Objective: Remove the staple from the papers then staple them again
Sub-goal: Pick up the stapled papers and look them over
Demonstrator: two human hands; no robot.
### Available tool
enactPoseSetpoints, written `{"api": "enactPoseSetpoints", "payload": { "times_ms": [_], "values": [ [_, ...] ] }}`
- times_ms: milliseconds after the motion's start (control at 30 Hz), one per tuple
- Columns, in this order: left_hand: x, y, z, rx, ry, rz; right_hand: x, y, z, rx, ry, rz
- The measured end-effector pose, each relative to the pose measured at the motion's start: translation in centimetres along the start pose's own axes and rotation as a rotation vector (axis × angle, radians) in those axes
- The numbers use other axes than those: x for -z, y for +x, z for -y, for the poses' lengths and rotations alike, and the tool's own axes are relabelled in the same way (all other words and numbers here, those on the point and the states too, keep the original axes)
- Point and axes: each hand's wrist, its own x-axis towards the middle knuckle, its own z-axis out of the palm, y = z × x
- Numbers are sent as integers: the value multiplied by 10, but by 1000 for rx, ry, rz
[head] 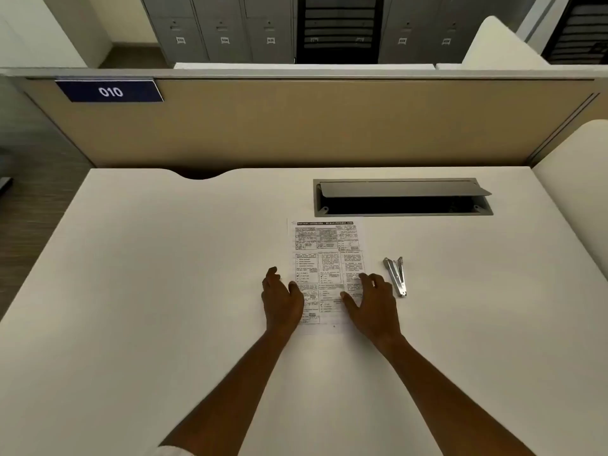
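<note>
The white desk before you carries a recessed grey metal cable box, lid propped up, interior too dark to read. The printed white papers lie flat just in front of it. Your left hand and right hand rest on their side edges, fingers loosely spread, gripping nothing. The silver metal stapler lies just beside your right hand.

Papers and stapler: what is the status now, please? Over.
Left hand and right hand open, resting on papers. The stapler lies on desk, close right of right hand. Nothing in the way.
</note>
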Motion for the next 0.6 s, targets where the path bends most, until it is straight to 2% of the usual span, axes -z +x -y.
{"api": "enactPoseSetpoints", "payload": {
  "times_ms": [267,433,600],
  "values": [
    [-6,4,-9,118,-64,9,-9,-6,0,40,-69,-90],
    [-5,11,-6,166,-103,-11,-13,-6,-5,54,-74,-88],
    [0,20,-9,293,-230,36,-18,-7,-6,45,-49,-87]
  ]
}}
